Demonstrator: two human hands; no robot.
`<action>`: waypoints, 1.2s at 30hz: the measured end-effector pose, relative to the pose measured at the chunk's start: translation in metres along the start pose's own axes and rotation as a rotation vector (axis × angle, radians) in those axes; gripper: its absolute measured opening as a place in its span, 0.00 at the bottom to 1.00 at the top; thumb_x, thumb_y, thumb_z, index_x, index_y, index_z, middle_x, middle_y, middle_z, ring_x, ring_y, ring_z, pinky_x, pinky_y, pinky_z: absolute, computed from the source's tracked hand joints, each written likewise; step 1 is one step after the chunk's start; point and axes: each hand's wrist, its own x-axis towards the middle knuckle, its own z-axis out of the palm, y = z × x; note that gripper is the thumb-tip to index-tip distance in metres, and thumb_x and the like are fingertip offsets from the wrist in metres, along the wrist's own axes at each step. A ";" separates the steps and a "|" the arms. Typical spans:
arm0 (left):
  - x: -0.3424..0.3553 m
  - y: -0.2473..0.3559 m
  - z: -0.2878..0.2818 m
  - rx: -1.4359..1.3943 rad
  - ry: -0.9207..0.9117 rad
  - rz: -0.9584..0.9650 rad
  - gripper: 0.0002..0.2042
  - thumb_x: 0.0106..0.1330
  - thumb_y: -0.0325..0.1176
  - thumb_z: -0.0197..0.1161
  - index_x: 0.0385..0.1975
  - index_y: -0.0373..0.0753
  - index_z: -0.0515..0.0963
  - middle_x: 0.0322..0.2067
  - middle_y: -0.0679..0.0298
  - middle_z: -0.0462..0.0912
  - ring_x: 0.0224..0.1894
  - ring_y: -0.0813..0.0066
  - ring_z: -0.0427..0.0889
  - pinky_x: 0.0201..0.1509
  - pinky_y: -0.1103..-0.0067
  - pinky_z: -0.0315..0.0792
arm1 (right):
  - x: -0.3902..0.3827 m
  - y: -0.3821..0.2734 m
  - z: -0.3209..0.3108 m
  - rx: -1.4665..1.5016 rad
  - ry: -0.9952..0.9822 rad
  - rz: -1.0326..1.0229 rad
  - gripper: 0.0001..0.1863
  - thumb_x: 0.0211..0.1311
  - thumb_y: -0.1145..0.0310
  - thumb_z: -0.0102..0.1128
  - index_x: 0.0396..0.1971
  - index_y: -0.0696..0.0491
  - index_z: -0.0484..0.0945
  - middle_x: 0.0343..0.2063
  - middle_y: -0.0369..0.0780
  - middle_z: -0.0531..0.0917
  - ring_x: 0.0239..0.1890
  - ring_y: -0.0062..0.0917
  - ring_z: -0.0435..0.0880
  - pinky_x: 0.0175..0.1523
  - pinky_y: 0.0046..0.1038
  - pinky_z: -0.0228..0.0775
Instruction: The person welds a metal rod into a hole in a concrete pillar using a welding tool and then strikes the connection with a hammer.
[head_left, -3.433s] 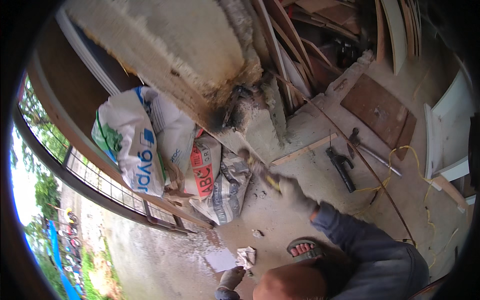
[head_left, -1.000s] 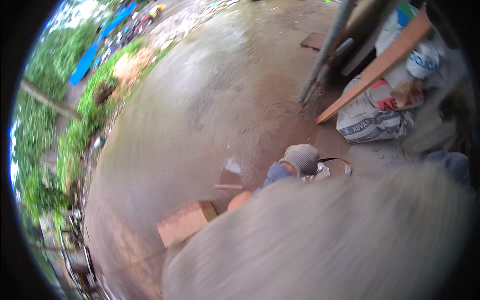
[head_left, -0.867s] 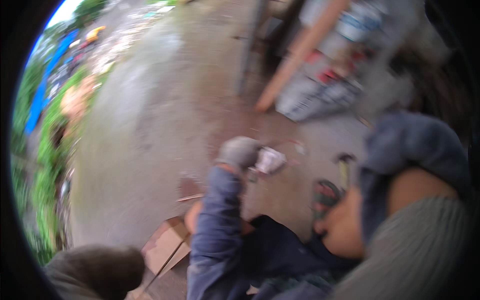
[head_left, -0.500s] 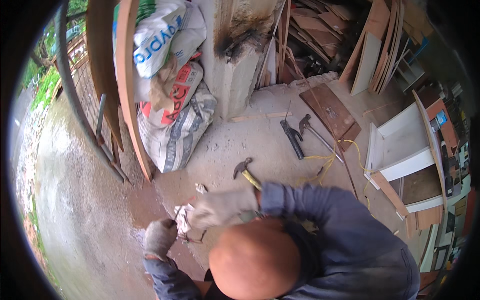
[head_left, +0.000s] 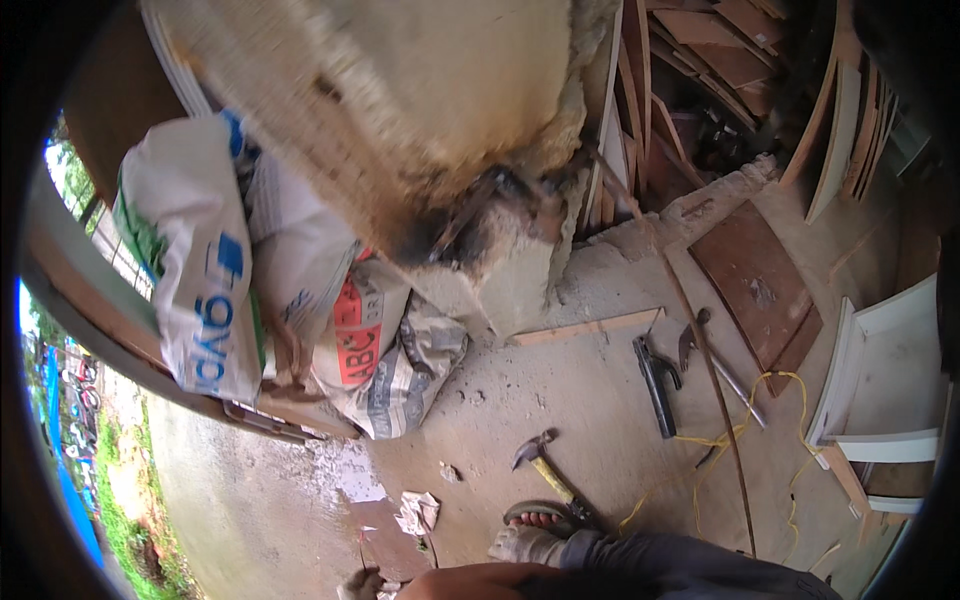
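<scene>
My gloved left hand [head_left: 360,584] is at the bottom edge, partly cut off, closed on what looks like a thin rod. My gloved right hand [head_left: 523,545] is low beside my sandalled foot [head_left: 535,513]; its fingertips are unclear. A yellow-handled hammer [head_left: 548,474] lies just above that foot, with crumpled paper [head_left: 417,512] to its left. A black electrode holder [head_left: 657,392] on yellow cord and a steel-handled hammer [head_left: 730,375] lie farther right. Above them stands a concrete column [head_left: 420,90] with a blackened, broken-out patch [head_left: 465,220] near its base.
Stacked white sacks [head_left: 205,300] lean left of the column. A long rusty bar [head_left: 700,356] slants across the floor. Wooden boards [head_left: 700,60] stand behind, a brown board [head_left: 745,285] lies flat, a white cabinet piece [head_left: 885,370] sits right. A wood strip [head_left: 585,326] lies below the column.
The hammer in my right hand 3.4 seconds ago now lies on the floor. My view has swung back toward the column, and my right hand sits lower in view than half a second ago.
</scene>
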 end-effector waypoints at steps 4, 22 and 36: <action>0.004 -0.038 -0.001 -0.078 -0.003 -0.062 0.16 0.77 0.30 0.62 0.59 0.31 0.84 0.37 0.64 0.87 0.38 0.77 0.82 0.45 0.77 0.77 | 0.001 -0.023 -0.037 0.087 0.047 -0.018 0.32 0.78 0.41 0.46 0.71 0.44 0.75 0.68 0.44 0.78 0.72 0.46 0.70 0.71 0.64 0.57; -0.047 0.116 -0.004 0.636 -0.003 0.233 0.11 0.77 0.37 0.62 0.48 0.41 0.87 0.37 0.45 0.90 0.38 0.41 0.90 0.41 0.56 0.82 | -0.027 0.016 -0.022 0.152 0.157 0.065 0.28 0.74 0.46 0.56 0.66 0.46 0.79 0.57 0.43 0.83 0.60 0.44 0.79 0.62 0.54 0.69; 0.033 0.118 0.022 0.591 -0.122 0.270 0.11 0.75 0.36 0.67 0.50 0.40 0.90 0.33 0.49 0.91 0.31 0.56 0.91 0.37 0.64 0.82 | -0.079 0.031 -0.012 0.166 0.384 -0.167 0.25 0.70 0.51 0.63 0.62 0.47 0.83 0.48 0.43 0.87 0.51 0.41 0.86 0.55 0.46 0.80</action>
